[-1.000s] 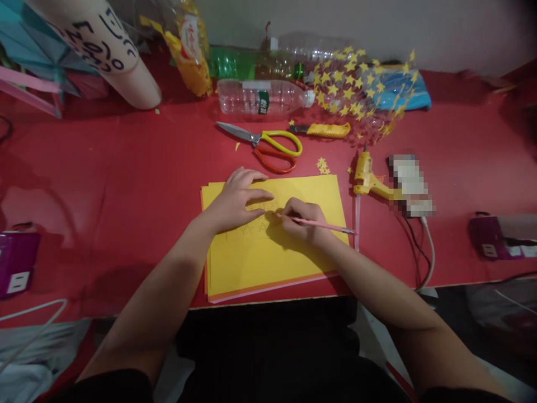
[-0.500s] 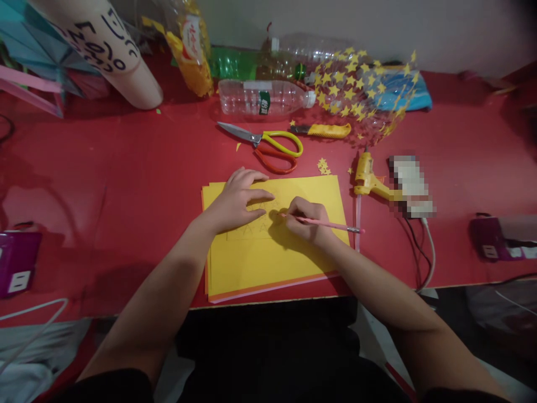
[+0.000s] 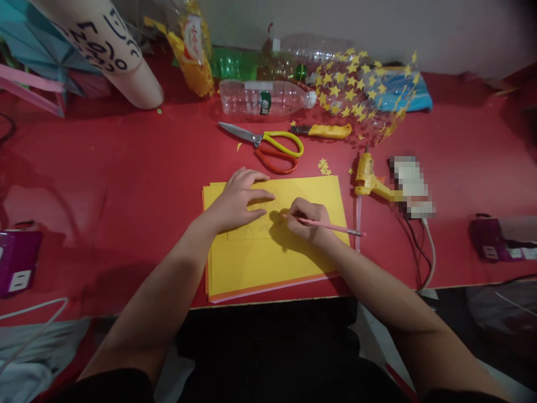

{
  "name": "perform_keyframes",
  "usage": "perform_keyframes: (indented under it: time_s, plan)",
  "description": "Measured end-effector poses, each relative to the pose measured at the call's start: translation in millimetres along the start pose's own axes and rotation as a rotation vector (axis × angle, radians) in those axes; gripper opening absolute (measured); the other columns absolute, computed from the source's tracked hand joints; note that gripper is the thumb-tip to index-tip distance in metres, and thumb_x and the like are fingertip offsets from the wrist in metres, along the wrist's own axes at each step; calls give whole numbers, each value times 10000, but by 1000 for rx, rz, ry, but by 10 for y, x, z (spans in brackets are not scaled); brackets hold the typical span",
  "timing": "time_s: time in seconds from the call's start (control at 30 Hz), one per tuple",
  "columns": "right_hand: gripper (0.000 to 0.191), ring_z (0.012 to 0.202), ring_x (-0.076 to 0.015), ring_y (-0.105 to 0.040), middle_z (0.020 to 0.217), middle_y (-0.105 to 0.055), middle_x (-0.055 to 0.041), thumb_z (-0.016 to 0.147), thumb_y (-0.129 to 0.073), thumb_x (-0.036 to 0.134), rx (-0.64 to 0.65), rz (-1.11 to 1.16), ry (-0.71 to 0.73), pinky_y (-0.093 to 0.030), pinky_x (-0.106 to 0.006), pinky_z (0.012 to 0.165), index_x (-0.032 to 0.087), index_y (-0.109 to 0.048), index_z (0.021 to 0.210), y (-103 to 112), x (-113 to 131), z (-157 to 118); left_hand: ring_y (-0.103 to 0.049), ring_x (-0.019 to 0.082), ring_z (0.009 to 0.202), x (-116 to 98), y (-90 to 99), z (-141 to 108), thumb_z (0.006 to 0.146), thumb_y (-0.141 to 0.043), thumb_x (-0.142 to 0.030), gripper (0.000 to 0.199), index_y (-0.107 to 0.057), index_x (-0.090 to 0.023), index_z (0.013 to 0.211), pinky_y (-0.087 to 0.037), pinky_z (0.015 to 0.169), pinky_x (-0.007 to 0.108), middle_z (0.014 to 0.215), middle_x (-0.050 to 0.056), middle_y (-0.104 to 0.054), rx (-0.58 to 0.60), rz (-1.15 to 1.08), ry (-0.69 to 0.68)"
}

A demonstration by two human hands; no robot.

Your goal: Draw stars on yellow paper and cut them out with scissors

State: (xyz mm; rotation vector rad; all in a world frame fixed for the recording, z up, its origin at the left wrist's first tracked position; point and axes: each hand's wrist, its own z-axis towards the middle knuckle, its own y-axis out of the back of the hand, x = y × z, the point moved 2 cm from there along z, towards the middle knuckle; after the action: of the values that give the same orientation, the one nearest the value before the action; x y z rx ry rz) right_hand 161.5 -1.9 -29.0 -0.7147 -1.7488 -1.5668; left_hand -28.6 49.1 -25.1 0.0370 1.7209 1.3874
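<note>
A stack of paper lies at the table's front edge, a yellow sheet (image 3: 268, 266) on top with orange and pink edges showing below. Faint pencil lines and star-like outlines mark its upper middle. My left hand (image 3: 241, 201) rests flat on the sheet's upper left, fingers spread. In my right hand (image 3: 308, 218) a pink pencil (image 3: 331, 226) is pinched, its tip at the paper close to the drawn marks and its eraser end pointing right. Past the sheet's top edge lie scissors (image 3: 255, 137) with one yellow and one red handle, and a small pile of yellow paper stars (image 3: 324, 167).
Behind the scissors are a yellow utility knife (image 3: 329, 131), a clear plastic bottle (image 3: 264, 98) and a clear piece covered in yellow stars (image 3: 352, 92). To the right lie a yellow glue gun (image 3: 366, 173) and a blurred-out device (image 3: 413, 184) with a cable. A white tumbler (image 3: 134, 84) stands back left.
Almost nothing differs. The pencil's eraser end has dipped very slightly in my right hand, while my left hand stays in place on the paper.
</note>
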Motion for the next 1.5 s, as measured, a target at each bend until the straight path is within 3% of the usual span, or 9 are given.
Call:
perform_keyframes:
  time_s: [0.37,0.9,1.0,1.2,1.5]
  plan:
    - [110,435,-91,-362,485,-411,55,688,-477,191,62,40,216,-268,-244,456,236,-405,618,1,36,-19,-448,290,1334,-2,5,-5,838,-638,-327,279,-745,-255,1085,-168,1228,585,1366,88,-537,5,-6,0]
    - [91,482,-101,-431,558,-513,40,748,-513,187,107,14,322,-334,-236,484,225,-507,666,-100,-116,-66,-444,284,1340,15,-14,-2,820,-659,-299,279,-748,-256,1081,-157,1233,569,1366,79,-535,3,-6,8]
    - [89,485,-105,-431,556,-510,37,742,-505,197,136,32,302,-335,-241,491,227,-496,659,-69,-84,-49,-438,289,1345,15,-14,-2,818,-664,-294,283,-749,-253,1085,-160,1234,565,1369,82,-534,7,-2,12]
    - [81,466,-104,-403,527,-501,38,731,-506,252,199,129,118,-313,-236,468,229,-470,661,32,44,-9,-449,286,1340,-6,2,0,833,-658,-302,277,-747,-247,1090,-165,1232,571,1371,91,-536,13,7,0]
    - [74,473,-103,-416,527,-483,38,715,-479,252,176,131,165,-315,-241,483,231,-456,648,1,43,-15,-433,288,1354,-10,5,0,827,-664,-283,281,-748,-242,1091,-143,1244,561,1377,86,-527,22,-13,20]
